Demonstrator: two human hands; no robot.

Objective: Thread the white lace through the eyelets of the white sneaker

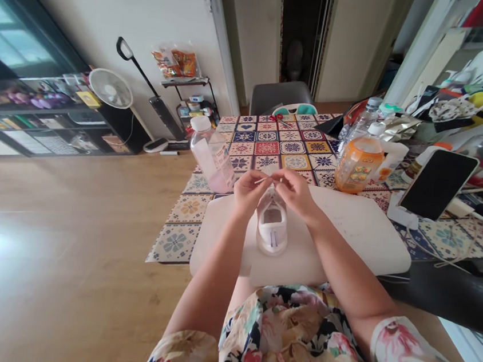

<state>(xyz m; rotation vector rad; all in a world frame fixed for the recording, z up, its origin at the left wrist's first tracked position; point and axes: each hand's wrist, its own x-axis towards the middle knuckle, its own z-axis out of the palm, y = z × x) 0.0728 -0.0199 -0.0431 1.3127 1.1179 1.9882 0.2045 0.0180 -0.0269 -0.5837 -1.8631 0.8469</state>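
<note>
A white shoe (272, 237) stands on a pale mat at the near edge of the patterned table, its heel toward me and its opening facing up. Above its toe end, my left hand (249, 192) pinches a thin white lace (260, 180). My right hand (294, 193) is closed beside it, fingertips pressed together on the lace, close to the left fingertips. The hands hide the front of the shoe.
The pale mat (348, 232) lies under the shoe. A pink-tinted bottle (213, 158) stands left of my hands. An orange bottle (359, 164), a phone on a stand (438, 184) and clutter are at the right. Red scissors (276, 117) lie at the far end.
</note>
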